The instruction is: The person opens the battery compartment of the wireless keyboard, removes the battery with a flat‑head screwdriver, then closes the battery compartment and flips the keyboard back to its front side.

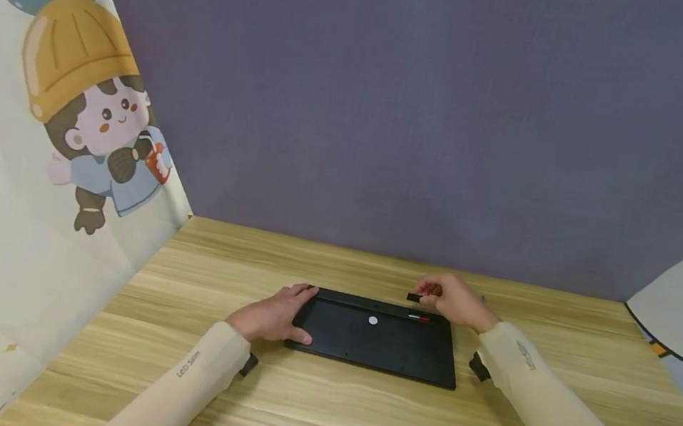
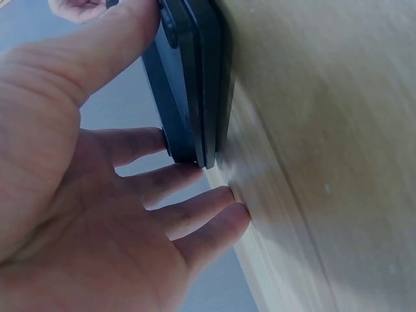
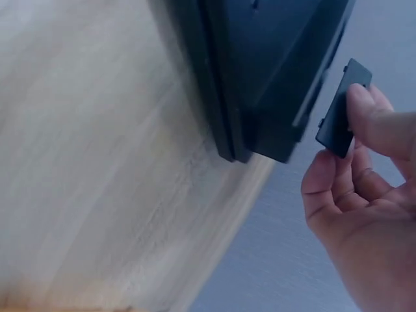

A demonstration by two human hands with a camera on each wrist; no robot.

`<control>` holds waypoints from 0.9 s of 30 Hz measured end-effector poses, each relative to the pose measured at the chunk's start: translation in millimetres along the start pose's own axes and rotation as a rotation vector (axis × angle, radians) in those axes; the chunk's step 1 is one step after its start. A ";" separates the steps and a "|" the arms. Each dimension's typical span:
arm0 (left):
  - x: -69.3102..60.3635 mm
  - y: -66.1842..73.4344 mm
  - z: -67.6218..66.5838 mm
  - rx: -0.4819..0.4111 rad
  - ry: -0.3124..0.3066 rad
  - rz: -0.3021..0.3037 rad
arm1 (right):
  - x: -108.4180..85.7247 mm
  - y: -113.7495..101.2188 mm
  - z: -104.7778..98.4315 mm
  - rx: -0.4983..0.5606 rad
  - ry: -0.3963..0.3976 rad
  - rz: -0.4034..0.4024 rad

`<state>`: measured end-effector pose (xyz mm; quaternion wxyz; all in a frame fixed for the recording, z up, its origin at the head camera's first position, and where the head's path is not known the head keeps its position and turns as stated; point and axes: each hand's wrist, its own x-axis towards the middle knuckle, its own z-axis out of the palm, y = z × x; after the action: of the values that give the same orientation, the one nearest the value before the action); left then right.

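A black keyboard [image 1: 375,347] lies underside up on the table, a round white sticker [image 1: 373,320] near its middle. In the open slot by its far right corner is a battery [image 1: 421,318], silver and red. My left hand [image 1: 276,314] holds the keyboard's left end, thumb at the near corner and fingers at the far one; the left wrist view shows fingertips against its end. Just beyond the far edge, my right hand [image 1: 451,301] pinches a small black battery cover [image 3: 339,120] between thumb and fingers. The cover is apart from the keyboard, its small tabs visible in the right wrist view.
The wood-grain table [image 1: 322,412] meets a grey-purple panel [image 1: 405,121] behind the keyboard. A pale wall with a cartoon figure [image 1: 111,118] stands on the left. Small black devices [image 1: 479,366] sit under both wrists.
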<state>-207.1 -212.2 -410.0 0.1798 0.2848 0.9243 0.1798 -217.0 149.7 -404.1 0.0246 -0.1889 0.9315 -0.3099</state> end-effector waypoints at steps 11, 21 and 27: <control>-7.2 -2.6 0.0 0.004 -0.006 0.007 | 8.7 6.3 14.0 0.057 -0.043 0.095; -16.8 -6.1 1.3 0.000 -0.009 0.029 | 5.6 2.5 25.1 0.017 -0.015 0.121; -25.9 -10.7 2.3 0.003 -0.020 0.050 | -3.1 -9.4 32.9 -0.021 0.001 0.168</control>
<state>-191.1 -235.2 -410.7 0.1841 0.3097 0.9153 0.1798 -205.7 125.2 -425.3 0.0480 -0.1101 0.9473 -0.2970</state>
